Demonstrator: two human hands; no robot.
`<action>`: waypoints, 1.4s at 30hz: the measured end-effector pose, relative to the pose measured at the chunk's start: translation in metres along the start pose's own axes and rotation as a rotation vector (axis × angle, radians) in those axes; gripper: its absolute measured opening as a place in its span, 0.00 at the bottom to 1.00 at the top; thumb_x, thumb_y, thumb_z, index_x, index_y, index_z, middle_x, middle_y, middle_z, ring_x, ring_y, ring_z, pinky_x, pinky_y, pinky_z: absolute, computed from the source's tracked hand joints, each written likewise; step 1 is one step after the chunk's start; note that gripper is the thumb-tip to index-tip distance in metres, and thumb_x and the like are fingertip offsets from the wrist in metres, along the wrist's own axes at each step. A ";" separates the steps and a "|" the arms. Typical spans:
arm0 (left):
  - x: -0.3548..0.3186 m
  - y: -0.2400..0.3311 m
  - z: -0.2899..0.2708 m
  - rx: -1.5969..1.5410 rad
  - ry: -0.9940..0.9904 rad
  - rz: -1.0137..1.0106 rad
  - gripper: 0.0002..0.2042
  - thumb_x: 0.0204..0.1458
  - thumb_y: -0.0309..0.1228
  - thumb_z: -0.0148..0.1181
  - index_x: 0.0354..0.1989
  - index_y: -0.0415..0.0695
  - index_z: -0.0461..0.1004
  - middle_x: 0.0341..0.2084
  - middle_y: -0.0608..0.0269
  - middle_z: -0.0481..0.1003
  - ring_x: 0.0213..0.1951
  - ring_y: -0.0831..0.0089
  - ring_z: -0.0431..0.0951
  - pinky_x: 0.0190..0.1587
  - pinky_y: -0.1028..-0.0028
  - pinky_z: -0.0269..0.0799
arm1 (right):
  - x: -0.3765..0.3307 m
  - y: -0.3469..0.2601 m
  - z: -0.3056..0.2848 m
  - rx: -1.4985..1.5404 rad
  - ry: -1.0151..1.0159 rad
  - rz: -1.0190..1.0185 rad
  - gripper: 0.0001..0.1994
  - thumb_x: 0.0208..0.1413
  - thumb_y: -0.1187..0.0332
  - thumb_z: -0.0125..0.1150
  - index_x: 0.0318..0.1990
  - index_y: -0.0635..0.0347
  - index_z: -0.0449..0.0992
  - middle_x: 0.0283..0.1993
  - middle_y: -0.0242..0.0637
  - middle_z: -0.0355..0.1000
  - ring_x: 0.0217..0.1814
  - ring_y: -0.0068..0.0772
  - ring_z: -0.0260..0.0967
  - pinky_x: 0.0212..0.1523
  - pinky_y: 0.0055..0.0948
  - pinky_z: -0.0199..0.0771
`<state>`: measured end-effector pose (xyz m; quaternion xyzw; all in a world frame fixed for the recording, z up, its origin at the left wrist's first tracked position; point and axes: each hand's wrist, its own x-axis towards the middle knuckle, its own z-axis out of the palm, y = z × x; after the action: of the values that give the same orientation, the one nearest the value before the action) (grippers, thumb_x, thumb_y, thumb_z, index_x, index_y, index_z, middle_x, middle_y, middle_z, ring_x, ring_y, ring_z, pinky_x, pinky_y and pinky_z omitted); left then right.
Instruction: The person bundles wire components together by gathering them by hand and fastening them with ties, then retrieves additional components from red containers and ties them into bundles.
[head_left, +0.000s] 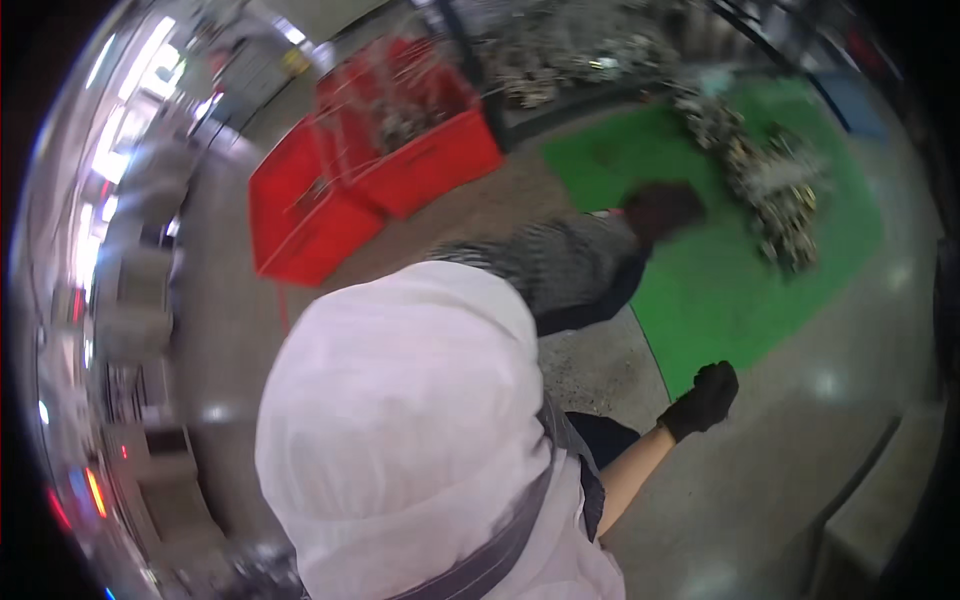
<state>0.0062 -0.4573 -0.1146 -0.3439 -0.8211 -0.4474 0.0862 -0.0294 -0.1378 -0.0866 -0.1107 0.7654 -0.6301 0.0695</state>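
Observation:
Neither my left hand nor my right hand shows in the head view. Just below me, close up, is another person in a white head covering (400,400), with a dark strap (490,560) behind the shoulder. That person's bare forearm ends in a black-gloved hand (705,402), fingers curled, over the floor beside a green mat (690,320). Beyond the head covering stretches a grey patterned sleeve (560,265). At its end a dark shape (660,210), smeared by motion, looks like a hand over the mat. A heap of small metallic-looking parts (785,220) lies on the mat.
Two red crates (430,165) (300,235) stand at the upper left, with tangled pieces inside. More metallic pieces (570,60) fill a dark-framed container at the back. Pale machines or cabinets (140,300) line the left side. A light box-like block (880,500) stands at lower right.

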 end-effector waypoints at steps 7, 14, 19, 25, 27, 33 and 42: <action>-0.401 0.450 -0.031 1.604 0.173 -1.884 0.15 0.55 0.34 0.44 0.48 0.51 0.73 0.46 0.56 0.73 0.50 0.58 0.72 0.54 0.62 0.67 | 0.083 0.276 0.001 -1.271 -0.775 0.219 0.39 0.49 0.39 0.55 0.64 0.52 0.58 0.66 0.49 0.56 0.66 0.49 0.56 0.60 0.43 0.61; -0.409 0.645 -0.024 0.584 1.024 -2.530 0.24 0.51 0.55 0.53 0.33 0.44 0.78 0.25 0.60 0.76 0.23 0.73 0.74 0.30 0.70 0.71 | -0.026 0.221 0.028 -1.479 -0.706 0.096 0.46 0.42 0.41 0.63 0.67 0.46 0.50 0.69 0.49 0.47 0.66 0.54 0.53 0.54 0.50 0.69; -0.430 0.460 -0.008 -0.024 1.088 -2.319 0.31 0.49 0.64 0.48 0.40 0.45 0.76 0.29 0.59 0.77 0.26 0.71 0.75 0.29 0.69 0.70 | 0.020 0.227 -0.001 -1.449 -0.660 0.137 0.41 0.41 0.40 0.62 0.59 0.57 0.64 0.58 0.51 0.63 0.57 0.52 0.66 0.51 0.46 0.70; -0.459 0.351 0.020 0.364 0.877 -2.485 0.53 0.41 0.77 0.27 0.61 0.39 0.61 0.59 0.38 0.60 0.64 0.56 0.58 0.66 0.60 0.43 | 0.065 0.233 0.046 -1.413 -0.802 0.248 0.40 0.44 0.33 0.52 0.50 0.64 0.74 0.52 0.53 0.70 0.58 0.50 0.66 0.54 0.44 0.66; -0.487 0.355 0.008 0.373 0.963 -2.514 0.54 0.43 0.76 0.27 0.62 0.34 0.58 0.60 0.38 0.57 0.64 0.51 0.57 0.65 0.60 0.47 | 0.044 0.204 0.123 -1.231 -0.867 0.049 0.42 0.46 0.32 0.49 0.54 0.63 0.70 0.57 0.53 0.66 0.61 0.50 0.62 0.60 0.42 0.60; -0.546 0.313 -0.062 0.343 0.881 -2.663 0.55 0.41 0.77 0.27 0.60 0.35 0.58 0.61 0.43 0.58 0.61 0.57 0.61 0.57 0.51 0.56 | -0.073 0.012 0.411 -0.707 -1.178 -0.668 0.36 0.53 0.41 0.52 0.57 0.65 0.66 0.60 0.52 0.63 0.64 0.49 0.58 0.64 0.38 0.55; -0.574 0.273 -0.033 1.085 1.167 -2.461 0.48 0.48 0.66 0.40 0.65 0.35 0.47 0.63 0.39 0.51 0.66 0.45 0.44 0.66 0.48 0.30 | -0.161 -0.104 0.661 -0.617 -0.691 -0.286 0.43 0.35 0.37 0.65 0.49 0.69 0.72 0.53 0.58 0.68 0.55 0.54 0.66 0.53 0.42 0.66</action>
<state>0.6055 -0.6642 -0.1689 0.8582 -0.5037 0.0472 0.0873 0.2968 -0.7426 -0.1193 -0.4332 0.8256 -0.3035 0.1964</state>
